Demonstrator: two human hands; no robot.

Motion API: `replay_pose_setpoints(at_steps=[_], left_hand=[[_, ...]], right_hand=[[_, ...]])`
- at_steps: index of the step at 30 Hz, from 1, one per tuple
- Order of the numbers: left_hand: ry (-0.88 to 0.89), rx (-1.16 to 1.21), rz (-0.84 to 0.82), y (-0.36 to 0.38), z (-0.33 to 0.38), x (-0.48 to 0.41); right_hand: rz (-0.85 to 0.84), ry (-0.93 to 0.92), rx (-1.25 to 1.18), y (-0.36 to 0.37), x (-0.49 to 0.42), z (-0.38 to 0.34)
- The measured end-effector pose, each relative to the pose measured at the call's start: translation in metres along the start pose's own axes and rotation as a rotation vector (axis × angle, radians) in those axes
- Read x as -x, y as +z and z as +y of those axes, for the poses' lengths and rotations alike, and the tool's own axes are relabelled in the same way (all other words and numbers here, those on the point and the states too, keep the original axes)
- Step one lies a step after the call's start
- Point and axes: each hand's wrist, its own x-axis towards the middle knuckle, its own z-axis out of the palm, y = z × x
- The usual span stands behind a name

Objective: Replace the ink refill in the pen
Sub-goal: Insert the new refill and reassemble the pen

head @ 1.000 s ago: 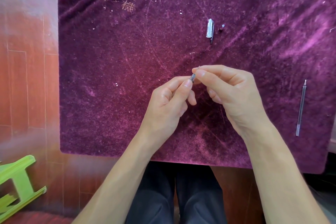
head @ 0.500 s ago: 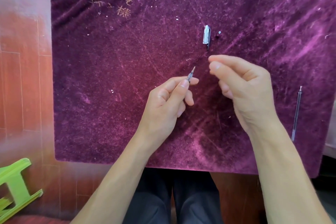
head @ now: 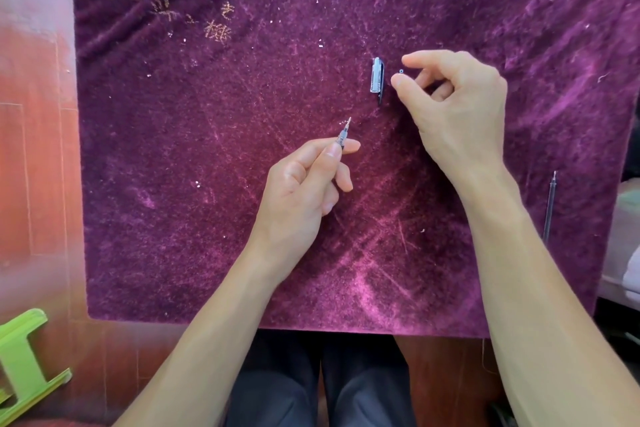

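My left hand grips a pen between thumb and forefinger; only its pointed tip sticks out, aimed up and away, and the barrel is hidden in my fist. My right hand hovers farther back with thumb and forefinger parted around a tiny dark end piece lying on the cloth, not closed on it. A clear pen cap with a dark clip lies just left of that piece. A thin ink refill lies lengthwise near the cloth's right edge.
Everything sits on a purple velvet cloth spread over a reddish wooden floor. A green plastic stool lies at the lower left. My dark trousers show below the cloth's near edge.
My right hand let go of the pen tip and moved up and right to the small piece beside the cap. My left hand kept holding the pen.
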Motion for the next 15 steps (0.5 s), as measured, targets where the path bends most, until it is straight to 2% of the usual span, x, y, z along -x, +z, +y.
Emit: replay_pose_setpoints(at_steps=[10,11,13,15], left_hand=[[0.002,0.018,0.0,0.001,0.001,-0.002],[0.003,0.018,-0.001,0.001,0.001,-0.002],[0.007,0.01,-0.005,0.001,0.001,-0.001],[0.007,0.002,-0.01,0.002,0.0,0.001]], right_hand=[[-0.01,0.053,0.01,-0.003,-0.001,-0.001],[0.004,0.07,-0.039,-0.005,0.0,-0.002],[0.012,0.156,-0.289,-0.008,0.004,-0.006],[-0.072,0.286,-0.558,-0.013,0.015,-0.012]])
